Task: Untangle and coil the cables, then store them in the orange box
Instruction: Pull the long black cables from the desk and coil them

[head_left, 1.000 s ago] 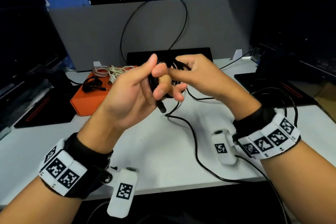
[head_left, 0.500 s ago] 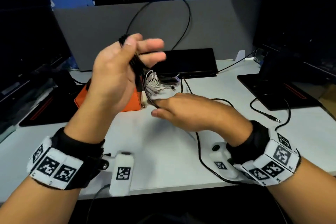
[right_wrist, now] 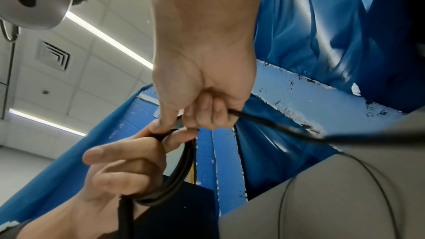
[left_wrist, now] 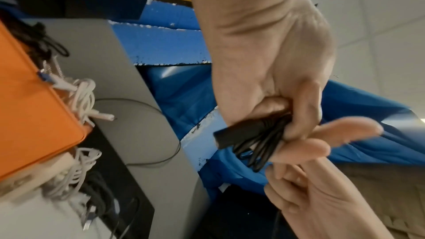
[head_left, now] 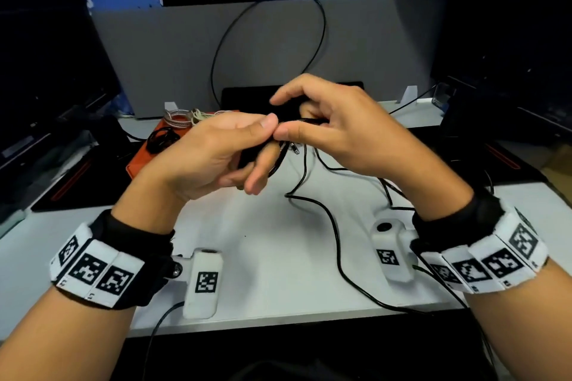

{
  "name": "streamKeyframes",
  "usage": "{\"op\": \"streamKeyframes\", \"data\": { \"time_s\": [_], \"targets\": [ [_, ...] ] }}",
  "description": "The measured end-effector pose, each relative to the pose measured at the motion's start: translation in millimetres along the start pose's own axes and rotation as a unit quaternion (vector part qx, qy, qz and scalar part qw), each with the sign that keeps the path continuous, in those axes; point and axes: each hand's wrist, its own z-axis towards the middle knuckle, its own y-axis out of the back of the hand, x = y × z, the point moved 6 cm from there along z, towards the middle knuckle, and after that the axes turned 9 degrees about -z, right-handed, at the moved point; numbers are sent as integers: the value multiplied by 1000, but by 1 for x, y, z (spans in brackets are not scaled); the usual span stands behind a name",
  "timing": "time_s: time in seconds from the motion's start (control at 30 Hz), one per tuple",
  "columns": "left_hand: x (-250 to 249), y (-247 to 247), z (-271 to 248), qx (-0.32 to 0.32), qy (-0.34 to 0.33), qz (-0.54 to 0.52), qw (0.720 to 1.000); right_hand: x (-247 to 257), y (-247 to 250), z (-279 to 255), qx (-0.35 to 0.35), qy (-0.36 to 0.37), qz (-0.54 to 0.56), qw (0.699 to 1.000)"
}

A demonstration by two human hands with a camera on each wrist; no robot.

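A black cable, partly wound into a small coil (left_wrist: 260, 144), sits in my left hand (head_left: 263, 151), thumb pressing the loops against the fingers. My right hand (head_left: 291, 125) meets it above the table and pinches the free strand (right_wrist: 264, 123) right at the coil (right_wrist: 177, 175). The loose rest of the cable (head_left: 328, 219) hangs down and trails across the white table toward its front edge. The orange box (head_left: 139, 161) lies behind my left hand, with white cables (head_left: 198, 116) and a small black coiled cable (head_left: 161, 139) on it.
A grey partition (head_left: 154, 56) closes the back, with a thin black cable loop (head_left: 269, 40) against it and a flat black device (head_left: 241, 96) below. Dark monitors stand left and right. A black monitor base (head_left: 501, 161) sits at the right.
My left hand has come down from its raised position with the coil. My right hand has risen from near the table to meet it, laying the strand at the coil.
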Motion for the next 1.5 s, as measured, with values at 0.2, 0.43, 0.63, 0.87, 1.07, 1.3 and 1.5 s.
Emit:
{"op": "streamKeyframes", "data": {
  "time_s": [0.2, 0.43, 0.63, 0.87, 1.07, 1.3, 1.5],
  "targets": [
    [17, 1, 8, -40, -17, -208, 977, -24, -4, 7, -10, -14, -66, 998],
    [16, -18, 15, 39, -29, -434, 900, -25, -25, 8, -70, -32, 111, 991],
    [-1, -9, 8, -1, -79, -433, 898, -20, -20, 7, -70, -38, 198, 977],
    [-2, 47, 3, -247, -198, -412, 854, -29, -53, 1, 143, -39, -93, 984],
    [11, 28, 12, -296, -44, 102, 949, -4, -45, -9, 206, 13, -283, 937],
    [17, 4, 10, -91, 44, 143, 984, 2, 6, -2, -5, 16, -174, 985],
    [3, -4, 5, -37, -40, -71, 996, 6, 2, 0, -49, 46, -84, 994]
  ]
}}
